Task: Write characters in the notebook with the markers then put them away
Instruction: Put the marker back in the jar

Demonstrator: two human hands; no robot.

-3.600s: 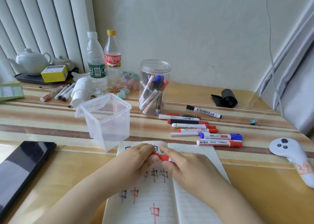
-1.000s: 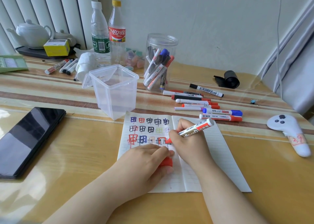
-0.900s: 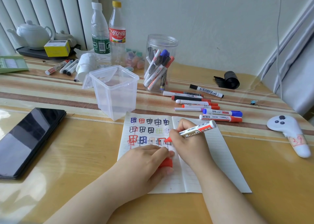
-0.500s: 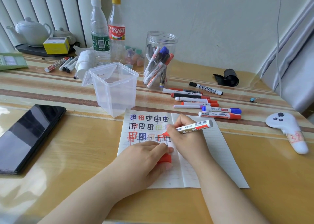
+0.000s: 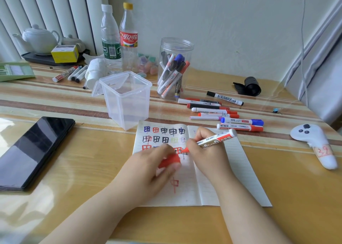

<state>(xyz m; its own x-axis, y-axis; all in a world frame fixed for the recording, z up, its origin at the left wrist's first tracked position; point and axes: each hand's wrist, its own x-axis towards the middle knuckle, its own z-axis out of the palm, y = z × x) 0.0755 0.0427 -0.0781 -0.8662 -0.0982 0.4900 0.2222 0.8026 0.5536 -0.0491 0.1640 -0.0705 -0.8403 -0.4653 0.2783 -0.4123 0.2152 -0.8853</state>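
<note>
From the head camera, an open notebook [image 5: 231, 169] lies flat on the wooden table [image 5: 92, 160], just in front of a clear square plastic container [image 5: 127, 99] whose lid hangs open at the left. The left page carries rows of box-shaped characters in blue, red, black and faint yellow, with a larger red one lower down.

The right hand [image 5: 207, 156] pinches a red marker [image 5: 215, 139] between thumb and curled fingers — the red tip points left and down and touches the paper near the spine, at the end of the third row, while the white barrel slants up and to the right. The left hand [image 5: 148, 173] rests on the left page, its fingers curled around a red marker cap [image 5: 169, 160] that pokes out beside the thumb; this hand is slightly blurred.

Behind the notebook, to the right, a loose group of markers [image 5: 222, 112] lies side by side on the striped cloth, red, black and blue caps among them. A clear round jar [image 5: 175, 68] stands beyond them, holding several more markers upright at a lean. A few further markers lie far left near two plastic bottles [image 5: 118, 38].

A black phone [image 5: 31, 151] lies at the left, a white controller [image 5: 314, 143] at the right, a white teapot [image 5: 39, 38] on a tray at the far left corner.
</note>
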